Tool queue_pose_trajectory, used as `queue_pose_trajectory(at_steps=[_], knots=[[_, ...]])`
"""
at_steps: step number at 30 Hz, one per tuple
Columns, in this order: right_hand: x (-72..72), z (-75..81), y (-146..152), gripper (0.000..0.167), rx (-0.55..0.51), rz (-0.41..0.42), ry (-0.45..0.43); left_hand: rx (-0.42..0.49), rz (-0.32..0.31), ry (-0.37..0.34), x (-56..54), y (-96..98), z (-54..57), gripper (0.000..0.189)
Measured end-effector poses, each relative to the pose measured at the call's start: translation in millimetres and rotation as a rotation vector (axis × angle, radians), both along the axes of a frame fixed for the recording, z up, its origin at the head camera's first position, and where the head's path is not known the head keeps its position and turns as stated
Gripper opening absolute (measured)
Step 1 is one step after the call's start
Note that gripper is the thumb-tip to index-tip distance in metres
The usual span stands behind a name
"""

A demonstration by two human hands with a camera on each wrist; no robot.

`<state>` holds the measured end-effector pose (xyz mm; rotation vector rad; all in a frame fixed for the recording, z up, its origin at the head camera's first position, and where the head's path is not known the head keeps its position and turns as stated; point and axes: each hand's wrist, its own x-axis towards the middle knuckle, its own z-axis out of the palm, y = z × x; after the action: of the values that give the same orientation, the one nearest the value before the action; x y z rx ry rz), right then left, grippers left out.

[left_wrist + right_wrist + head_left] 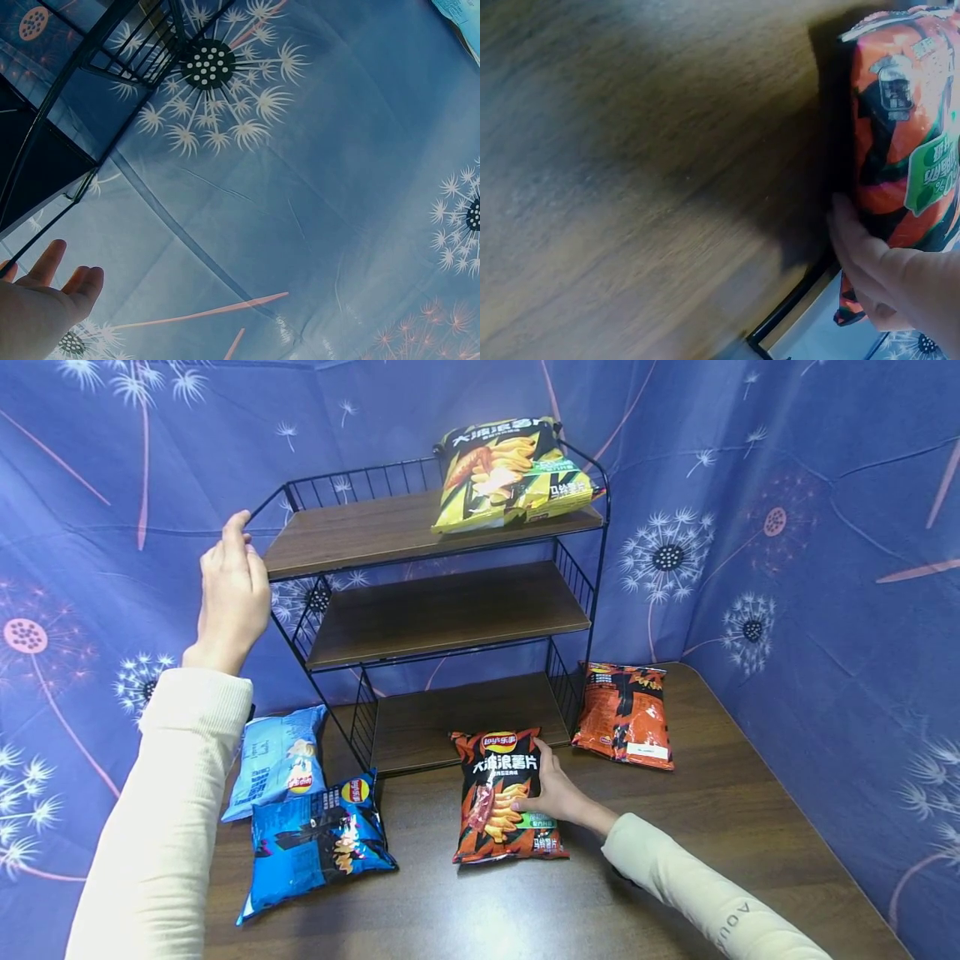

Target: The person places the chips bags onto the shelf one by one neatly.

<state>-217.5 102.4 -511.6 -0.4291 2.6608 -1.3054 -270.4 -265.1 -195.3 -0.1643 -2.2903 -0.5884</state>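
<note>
A person in cream sleeves [172, 793] reaches toward a three-tier rack [450, 610] of black wire and dark wood-look boards, set on a brown surface [735, 802] before blue dandelion-print cloth [187, 468]. The right hand [562, 793] is clamped on the side edge of a red-and-black bag of chips [491, 818], thumb over the front. That bag is at the front of the rack, its printed face toward the person and its top overlapping the bottom tier [427, 718] as seen from above; whether its lower edge touches the surface cannot be told. The left hand [234, 589] is up at the rack's upper left corner, fingers apart and loosely straight beside the wire.

On the top tier [360, 531], a yellow-and-black bag [498, 477] leans back at the right end, within the low wire rail. To the left of the rack, on the surface, a dark-blue bag [322, 839] lies in front of a light-blue bag [273, 760], overlapping its lower part. To the right, just beside the rack's post, lies an orange-red bag [618, 714] with a white label near its lower edge. The bags look plump, their contents hidden behind printed wrappers.
</note>
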Motion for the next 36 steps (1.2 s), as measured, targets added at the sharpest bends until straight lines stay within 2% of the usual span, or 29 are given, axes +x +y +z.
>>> queue_pose_trajectory(at_steps=[6, 14, 20, 26, 32, 36], knots=[[-0.3, 2.1, -2.8, 0.114, -0.012, -0.003, 0.012, 0.001, 0.005, -0.008, 0.6, -0.3, 0.2, 0.044], [-1.1, 5.4, -2.3, 0.117, -0.043, -0.015, -0.047, -0.001, -0.003, 0.004, 0.0, 0.2, 0.2, 0.043], [-1.8, 7.8, -0.5, 0.109, -0.123, 0.033, -0.076, -0.005, -0.002, -0.002, -0.7, -1.0, -0.4, 0.044], [-2.1, 8.4, 0.5, 0.107, -0.156, 0.064, -0.1, -0.007, -0.001, 0.0, -0.4, -0.9, -0.4, 0.044], [-1.7, 8.2, 2.2, 0.105, -0.191, 0.103, -0.078, -0.008, 0.002, -0.004, 0.7, -0.1, -0.2, 0.044], [-0.8, 9.7, 1.9, 0.104, -0.189, 0.101, -0.057, -0.01, -0.004, 0.007, 0.5, 0.2, -0.1, 0.044]])
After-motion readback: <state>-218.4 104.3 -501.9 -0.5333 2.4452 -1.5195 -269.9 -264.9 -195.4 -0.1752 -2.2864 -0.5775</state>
